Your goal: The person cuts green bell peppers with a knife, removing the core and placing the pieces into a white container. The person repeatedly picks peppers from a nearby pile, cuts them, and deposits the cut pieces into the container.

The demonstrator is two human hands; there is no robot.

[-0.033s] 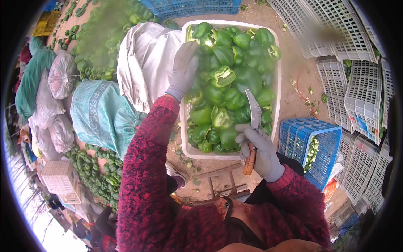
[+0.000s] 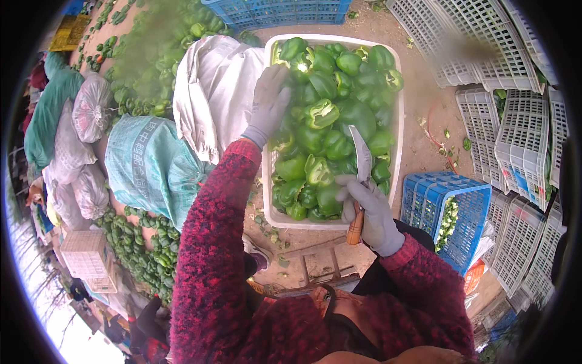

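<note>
A white plastic crate [image 2: 398, 130] stands in front of me, heaped with green bell peppers [image 2: 356, 115]; several show pale cut faces. My left hand [image 2: 271, 100], in a light grey glove, lies along the crate's left rim at the edge of the peppers. Its fingers are stretched forward, and what lies under the palm is hidden. Over the near right part of the crate, my gloved right hand [image 2: 374, 215] grips a knife [image 2: 362, 156] with a curved blade and a wooden handle. The blade points away from me, above the peppers.
Left of the crate lie a white sack [image 2: 221, 85] and a teal woven sack [image 2: 145, 161]. Loose peppers [image 2: 142, 249] cover the ground beyond. At right stand a blue crate [image 2: 418, 209] with pale scraps and stacked grey crates [image 2: 521, 142]. A metal frame [image 2: 324, 264] lies near my feet.
My right hand with the knife has shifted slightly left. The left hand stays at the crate's left rim, a touch nearer to me.
</note>
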